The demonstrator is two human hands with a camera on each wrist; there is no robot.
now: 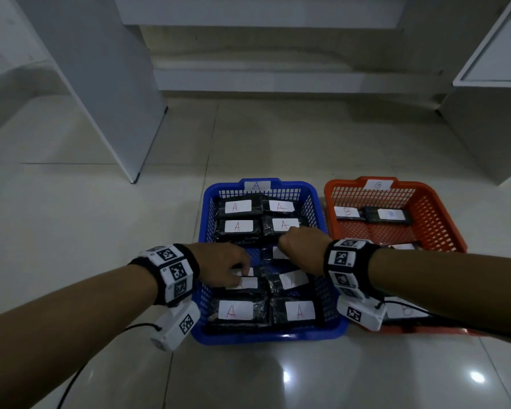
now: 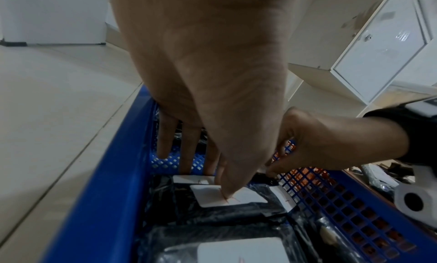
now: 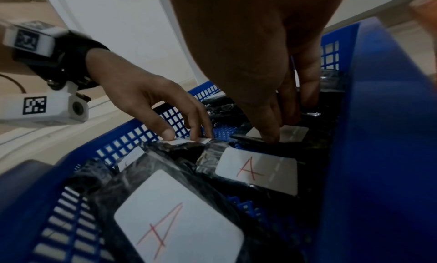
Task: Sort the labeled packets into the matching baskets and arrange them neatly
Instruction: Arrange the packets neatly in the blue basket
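A blue basket [image 1: 266, 338] tagged A holds several black packets with white "A" labels [image 1: 238, 208], lying in two columns. My left hand [image 1: 244, 276] reaches into its middle left and pinches one A packet [image 2: 208, 194], thumb on the label and fingers behind it. My right hand [image 1: 286, 240] is in the middle right, its thumb and fingers curled round the edge of another A packet [image 3: 293, 134]. To the right, the red basket [image 1: 449, 219] tagged B holds packets labelled B [image 1: 391, 215]; my right forearm hides its near part.
Both baskets stand on a pale tiled floor [image 1: 130, 219]. A white cabinet panel [image 1: 101, 98] rises at the far left and another white cabinet [image 1: 490, 113] at the far right. A black cable [image 1: 71, 385] trails from my left wrist.
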